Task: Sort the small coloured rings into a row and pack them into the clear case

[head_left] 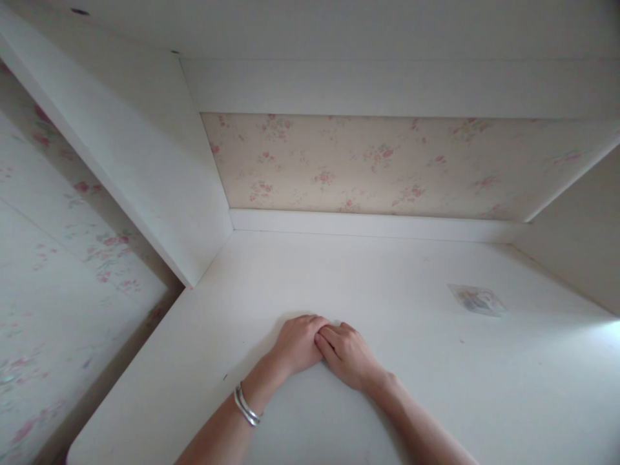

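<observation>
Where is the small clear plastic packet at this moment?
In the head view, the clear plastic packet lies on the white desktop, beyond and to the right of the right hand.

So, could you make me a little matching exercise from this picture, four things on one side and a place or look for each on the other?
Column one:
1. Right hand
2. Bracelet
3. Clear packet
4. Wallpaper

Column two:
A. Lying toward the right of the white surface
B. Pale with pink flowers
C. Fingers touching the left hand
D. Silver, around the left forearm

Right pairs: 1-C, 2-D, 3-A, 4-B.
</observation>
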Available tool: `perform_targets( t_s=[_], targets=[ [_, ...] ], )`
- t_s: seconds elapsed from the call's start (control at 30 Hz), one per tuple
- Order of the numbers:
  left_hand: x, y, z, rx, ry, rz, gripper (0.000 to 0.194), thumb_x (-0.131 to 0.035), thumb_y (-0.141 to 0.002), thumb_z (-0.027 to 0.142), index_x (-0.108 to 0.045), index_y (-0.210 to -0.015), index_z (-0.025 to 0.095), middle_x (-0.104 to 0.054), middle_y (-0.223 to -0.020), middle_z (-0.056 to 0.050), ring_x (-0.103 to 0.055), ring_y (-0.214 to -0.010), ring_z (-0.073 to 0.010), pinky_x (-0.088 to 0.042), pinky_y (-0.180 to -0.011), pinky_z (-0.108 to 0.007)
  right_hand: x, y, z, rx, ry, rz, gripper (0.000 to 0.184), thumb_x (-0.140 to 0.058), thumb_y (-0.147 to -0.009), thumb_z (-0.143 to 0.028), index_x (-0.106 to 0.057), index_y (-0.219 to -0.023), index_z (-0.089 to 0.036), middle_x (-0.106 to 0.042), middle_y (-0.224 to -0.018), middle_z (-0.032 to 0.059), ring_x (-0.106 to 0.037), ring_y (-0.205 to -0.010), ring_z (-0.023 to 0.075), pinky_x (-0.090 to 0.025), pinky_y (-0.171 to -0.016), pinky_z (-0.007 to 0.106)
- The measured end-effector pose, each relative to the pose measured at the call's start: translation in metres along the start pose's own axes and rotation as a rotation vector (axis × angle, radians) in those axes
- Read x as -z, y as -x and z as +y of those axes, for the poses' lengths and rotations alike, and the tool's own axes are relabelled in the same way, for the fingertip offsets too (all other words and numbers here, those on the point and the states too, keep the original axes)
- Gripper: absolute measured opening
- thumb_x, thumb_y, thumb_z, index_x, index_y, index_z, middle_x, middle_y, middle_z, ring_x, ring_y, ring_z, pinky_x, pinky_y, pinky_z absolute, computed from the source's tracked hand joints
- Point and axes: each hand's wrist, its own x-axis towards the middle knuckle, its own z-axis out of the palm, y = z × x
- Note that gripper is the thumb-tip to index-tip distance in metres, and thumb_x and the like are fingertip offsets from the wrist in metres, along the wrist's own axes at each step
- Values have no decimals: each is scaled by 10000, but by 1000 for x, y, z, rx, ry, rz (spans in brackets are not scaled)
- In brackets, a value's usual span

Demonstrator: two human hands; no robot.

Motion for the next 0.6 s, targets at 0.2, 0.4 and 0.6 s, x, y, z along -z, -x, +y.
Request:
perform_targets(
  t_s=[0.2, 0.4, 0.6],
  targets=[
    [0, 0, 1, 4, 8, 1, 253, -494, -715, 111, -594, -919, 222, -665, -900, -22, -603, -865, -186, -445, -780, -279, -1, 0, 1, 9, -9, 10, 331, -294, -981, -258, -581, -833, -186, -664, -836, 22, -579, -721, 139, -342, -710, 285],
    [-1, 0, 0, -5, -2, 4, 233, -495, -728, 122, -592, -915, 220, -665, -897, -18, -603, -861, -181, -446, -775, -274, -3, 0, 2, 12, -10, 11, 332, -294, -982, -260, -580, -831, -186, -663, -840, 23, -574, -721, 135, -335, -711, 278],
    [-1, 0, 0, 2, -26, -13, 234, -491, -735, 125, -595, -923, 216, -664, -902, -16, -603, -867, -175, -447, -771, -267, -3, 0, 1, 0, 1, 7, 315, -309, -979, -256, -574, -823, -187, -660, -830, 13, -570, -715, 129, -326, -709, 274]
  ],
)
